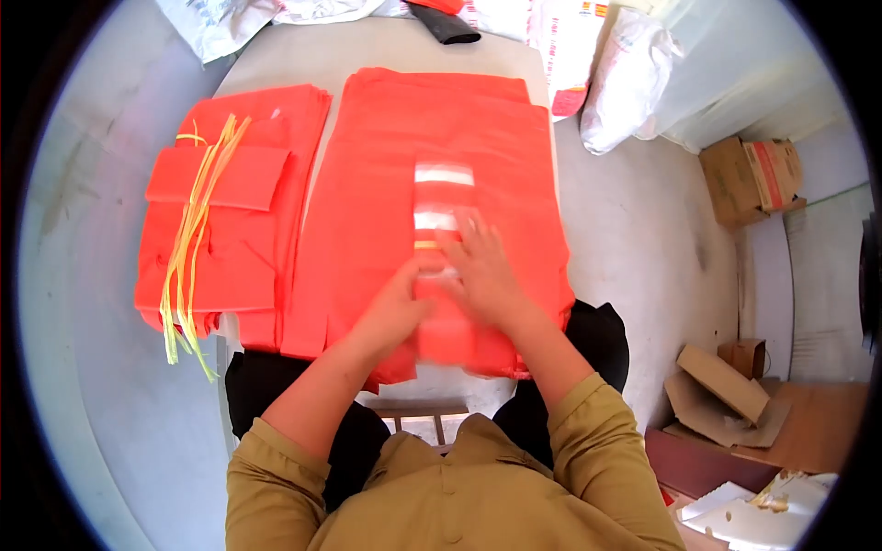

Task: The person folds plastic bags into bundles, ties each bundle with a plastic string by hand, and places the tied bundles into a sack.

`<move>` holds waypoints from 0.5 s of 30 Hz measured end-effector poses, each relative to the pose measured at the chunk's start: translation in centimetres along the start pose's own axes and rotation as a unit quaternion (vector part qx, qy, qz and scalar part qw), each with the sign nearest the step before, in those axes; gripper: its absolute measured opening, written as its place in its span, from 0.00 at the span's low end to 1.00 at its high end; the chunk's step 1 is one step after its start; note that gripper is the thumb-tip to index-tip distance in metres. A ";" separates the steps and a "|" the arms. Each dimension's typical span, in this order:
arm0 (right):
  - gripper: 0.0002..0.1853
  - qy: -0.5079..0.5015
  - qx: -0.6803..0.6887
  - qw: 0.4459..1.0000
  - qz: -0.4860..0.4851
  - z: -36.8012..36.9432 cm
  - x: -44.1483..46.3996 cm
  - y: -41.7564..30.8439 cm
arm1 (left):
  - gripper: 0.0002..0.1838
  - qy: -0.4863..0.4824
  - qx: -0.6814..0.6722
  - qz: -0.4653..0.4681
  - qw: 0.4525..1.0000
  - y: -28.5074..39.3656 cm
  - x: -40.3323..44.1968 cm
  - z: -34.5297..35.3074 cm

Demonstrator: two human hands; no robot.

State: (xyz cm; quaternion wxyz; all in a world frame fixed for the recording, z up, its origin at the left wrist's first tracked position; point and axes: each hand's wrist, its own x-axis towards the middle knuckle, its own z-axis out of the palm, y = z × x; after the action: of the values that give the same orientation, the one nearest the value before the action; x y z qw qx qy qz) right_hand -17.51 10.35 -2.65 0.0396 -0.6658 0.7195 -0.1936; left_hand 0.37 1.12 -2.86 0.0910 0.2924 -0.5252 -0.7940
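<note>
A folded bundle of red fabric [444, 195] with white bands lies on a wide stack of red fabric [372, 165]. A short piece of yellow strip [426, 245] crosses the bundle. My right hand [482, 271] rests over the bundle's right side, its fingers stretched out and blurred by motion. At the bundle's left edge is my left hand [397, 303], thumb apart from the fingers, also smeared. Parts of the bundle under both hands are hidden. To the left, a second red fabric stack [216, 248] carries several loose yellow strips [199, 220].
The stacks lie on a pale table [303, 50]. White printed sacks [565, 55] and a black tube-like item [446, 26] are at its far side. On the right are a cardboard box [735, 179] and an opened carton [717, 395] by a brown surface [818, 422].
</note>
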 end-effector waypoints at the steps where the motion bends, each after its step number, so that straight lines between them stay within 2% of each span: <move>1: 0.35 0.019 0.020 0.999 0.026 -0.3 -1.7 -0.6 | 0.24 -0.001 0.006 0.013 1.000 -0.1 0.1 -0.1; 4: 0.36 0.052 0.057 0.993 0.095 -3.1 -5.8 -1.3 | 0.24 -0.005 -0.044 -0.032 0.998 0.3 -0.3 0.1; 6: 0.36 0.037 0.051 0.989 0.134 -8.0 -9.3 -1.8 | 0.24 0.011 -0.036 -0.012 0.999 0.1 -0.8 0.1; 9: 0.30 0.116 0.040 0.964 0.234 -12.1 -16.6 1.1 | 0.22 -0.001 -0.050 0.047 0.998 -1.4 0.1 -0.3; 11: 0.24 0.208 0.115 0.911 0.337 -12.6 -23.5 4.8 | 0.21 0.002 -0.054 0.054 0.997 -1.2 0.2 -0.2; 12: 0.23 0.241 0.199 0.843 0.437 -11.8 -27.5 7.0 | 0.20 0.012 -0.039 0.051 0.998 -1.5 0.4 -0.5; 13: 0.22 0.248 0.130 0.833 0.477 -10.7 -32.1 9.1 | 0.20 0.026 -0.024 0.050 0.998 -1.7 0.5 -0.7; 14: 0.23 0.292 0.192 0.781 0.517 -8.8 -36.6 10.5 | 0.19 0.025 -0.023 0.053 0.998 -1.9 0.7 -0.8; 15: 0.24 0.292 0.191 0.748 0.565 -8.0 -39.9 10.1 | 0.19 0.027 -0.021 0.055 0.998 -2.0 0.7 -0.9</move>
State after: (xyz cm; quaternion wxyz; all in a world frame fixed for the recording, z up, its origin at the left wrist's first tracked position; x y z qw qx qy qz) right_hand -25.19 51.41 -6.62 0.0560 -0.0272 0.8884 -0.4548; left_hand 0.66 0.95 -5.18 0.1550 0.2821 -0.5211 -0.7905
